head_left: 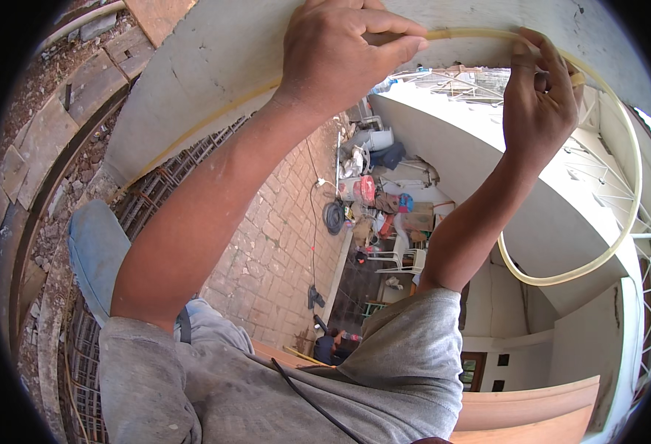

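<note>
A flexible, yellowish translucent hose (477,33) lies against a grey concrete beam (222,55) at the top of the head view. My left hand (329,55) is closed, pinching the hose between thumb and fingertips. Farther right, the bent fingers of my right hand (538,103) close round the same hose and rest by the beam. Past the right hand, the hose swings out in a wide hanging loop and disappears behind my right forearm. To the left, another stretch of it runs down along the beam's lower edge, behind my left wrist.
Bundled rebar (159,189) lies below the beam. Far down is brick paving (266,237) with a cable across it, a white plastic chair (399,257) and buckets. White steel trusswork (647,251) stands right; a wooden panel (532,411) is near me. Boards and rubble are left.
</note>
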Tool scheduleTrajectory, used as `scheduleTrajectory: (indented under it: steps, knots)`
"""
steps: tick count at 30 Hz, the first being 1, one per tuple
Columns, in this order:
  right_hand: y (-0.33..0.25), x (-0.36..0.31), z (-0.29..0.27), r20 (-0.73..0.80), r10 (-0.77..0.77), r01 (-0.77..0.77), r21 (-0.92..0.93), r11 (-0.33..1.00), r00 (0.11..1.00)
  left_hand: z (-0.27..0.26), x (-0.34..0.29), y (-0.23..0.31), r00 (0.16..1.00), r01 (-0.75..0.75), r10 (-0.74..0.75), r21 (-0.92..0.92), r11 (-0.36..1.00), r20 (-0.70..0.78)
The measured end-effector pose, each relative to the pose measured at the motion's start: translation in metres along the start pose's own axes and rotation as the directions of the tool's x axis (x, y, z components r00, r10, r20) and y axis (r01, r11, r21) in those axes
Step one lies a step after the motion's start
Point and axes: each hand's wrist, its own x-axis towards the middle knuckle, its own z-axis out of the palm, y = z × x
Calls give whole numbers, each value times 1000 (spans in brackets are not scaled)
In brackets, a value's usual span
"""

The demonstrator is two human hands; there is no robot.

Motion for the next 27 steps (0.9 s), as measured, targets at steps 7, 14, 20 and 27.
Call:
scheduleTrajectory:
  steps: [7, 14, 20, 27]
  knots:
    - [-1, 0, 0, 20, -11, 12, -28, 1000, 1000, -1, 0, -1, 1000, 7, -7, 9, 1000, 12]
    - [0, -4, 6, -37, 43, -38, 132, 991, 998, 3, -1, -11, 995, -103, 102, 142, 984, 14]
    - [-2, -1, 6, -64, -160, 159, -24, 987, 985, 9, -6, -17, 993, -115, 117, 111, 987, -18]
    - [-21, 0, 1, -47, -1, 4, 70, 998, 999, -1, -2, -1, 996, -24, 13, 129, 991, 86]
